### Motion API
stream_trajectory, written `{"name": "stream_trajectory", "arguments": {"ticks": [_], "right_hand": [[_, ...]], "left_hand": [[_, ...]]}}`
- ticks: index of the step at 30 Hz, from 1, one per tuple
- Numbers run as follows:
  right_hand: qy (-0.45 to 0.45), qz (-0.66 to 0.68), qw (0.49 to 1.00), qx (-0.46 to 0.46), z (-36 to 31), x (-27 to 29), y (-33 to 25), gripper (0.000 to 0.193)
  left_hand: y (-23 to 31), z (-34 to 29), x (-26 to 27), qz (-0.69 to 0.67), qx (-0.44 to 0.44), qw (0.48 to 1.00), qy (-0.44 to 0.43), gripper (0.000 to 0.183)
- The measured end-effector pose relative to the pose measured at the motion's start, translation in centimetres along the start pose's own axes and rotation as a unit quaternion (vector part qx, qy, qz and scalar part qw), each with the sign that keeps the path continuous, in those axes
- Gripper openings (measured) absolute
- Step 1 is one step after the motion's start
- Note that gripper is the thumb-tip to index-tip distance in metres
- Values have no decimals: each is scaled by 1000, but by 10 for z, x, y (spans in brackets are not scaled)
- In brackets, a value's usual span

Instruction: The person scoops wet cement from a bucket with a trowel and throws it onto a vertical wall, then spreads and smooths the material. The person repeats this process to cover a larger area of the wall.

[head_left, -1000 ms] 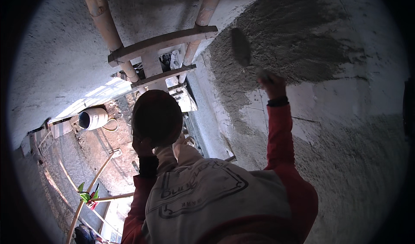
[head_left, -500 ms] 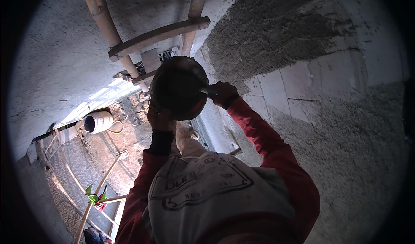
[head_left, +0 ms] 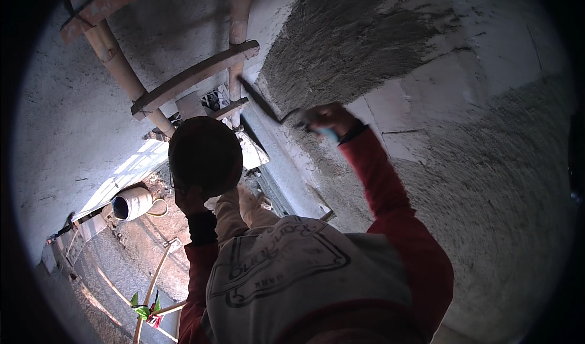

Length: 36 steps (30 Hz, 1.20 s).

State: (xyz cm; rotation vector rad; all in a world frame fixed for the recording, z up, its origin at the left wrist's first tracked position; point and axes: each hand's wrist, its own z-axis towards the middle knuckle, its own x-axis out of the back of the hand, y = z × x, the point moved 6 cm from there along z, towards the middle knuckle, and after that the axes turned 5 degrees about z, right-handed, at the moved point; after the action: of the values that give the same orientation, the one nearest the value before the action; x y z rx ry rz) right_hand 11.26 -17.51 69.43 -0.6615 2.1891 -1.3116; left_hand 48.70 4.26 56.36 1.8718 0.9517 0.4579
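My left hand (head_left: 192, 201) grips the lower rim of a dark round bucket (head_left: 206, 155), held up in front of my body; its inside is too dark to make out. My right hand (head_left: 334, 120) is closed around the handle of a trowel (head_left: 261, 101), slightly smeared by motion. The trowel's narrow dark blade points away to the upper left, close to the wall on my right. On that wall lies a patch of dark grey mortar (head_left: 347, 39), with bare pale blocks (head_left: 420, 109) below it.
A bamboo ladder (head_left: 116, 63) with wooden rungs (head_left: 195, 76) rises ahead. Far below on the left, a white barrel (head_left: 132, 204) lies tipped on the dirt floor (head_left: 161, 240). Bamboo poles (head_left: 158, 271) tied with coloured cloth (head_left: 145, 310) stand at the lower left. A rough grey wall (head_left: 61, 118) runs along the left.
The trowel has come out of the bucket, and my right hand has moved right toward the wall with it. My left hand has carried the bucket left and lower.
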Motion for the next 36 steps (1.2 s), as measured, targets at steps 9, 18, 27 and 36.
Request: {"name": "stream_trajectory", "arguments": {"ticks": [9, 18, 27, 36], "right_hand": [[415, -103, 857, 289, -257, 50, -304, 45], [221, -697, 652, 201, -164, -28, -75, 23], [258, -679, 681, 93, -135, -126, 30, 29], [211, -553, 787, -173, -143, -111, 53, 41]], "left_hand": [[-23, -12, -7, 6, -35, 996, -84, 48], [-6, -79, -76, 67, -85, 978, -179, 61], [9, -147, -105, -8, -222, 942, -250, 66], [8, -159, -97, 165, -240, 929, -228, 54]]}}
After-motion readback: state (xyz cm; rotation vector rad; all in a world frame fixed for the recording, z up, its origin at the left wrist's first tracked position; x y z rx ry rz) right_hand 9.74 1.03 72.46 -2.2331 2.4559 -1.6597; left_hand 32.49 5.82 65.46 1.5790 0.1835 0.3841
